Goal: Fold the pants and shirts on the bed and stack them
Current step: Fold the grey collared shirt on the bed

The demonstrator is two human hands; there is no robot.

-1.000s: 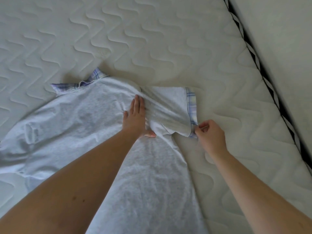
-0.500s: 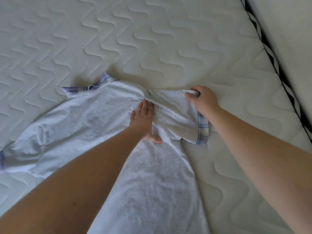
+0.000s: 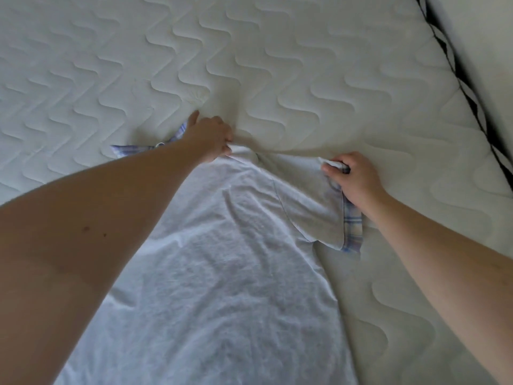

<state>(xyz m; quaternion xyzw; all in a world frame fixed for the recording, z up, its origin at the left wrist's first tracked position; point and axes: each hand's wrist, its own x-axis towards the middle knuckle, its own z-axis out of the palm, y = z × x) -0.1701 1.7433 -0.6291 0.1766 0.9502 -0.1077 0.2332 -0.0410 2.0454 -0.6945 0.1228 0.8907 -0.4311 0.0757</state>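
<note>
You're squaring the shirt (image 3: 222,273) for folding: left hand (image 3: 209,141) pinches its shoulder at 11 o'clock, right hand (image 3: 351,176) grips the sleeve (image 3: 313,212) cuff at 1 (next, I judge, fold the sleeve inward).

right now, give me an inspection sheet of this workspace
surface: quilted white mattress, bare around the garment.
job's things: one pale grey shirt lying flat, plaid collar and plaid cuff showing; no pants or stack in view.
clutter: nothing seen.
hands: left hand grips the shoulder edge by the collar; right hand holds the sleeve's top corner, fingers curled round it.
cables: nothing seen.
surroundings: black-and-white mattress trim at right, pale surface beyond.
</note>
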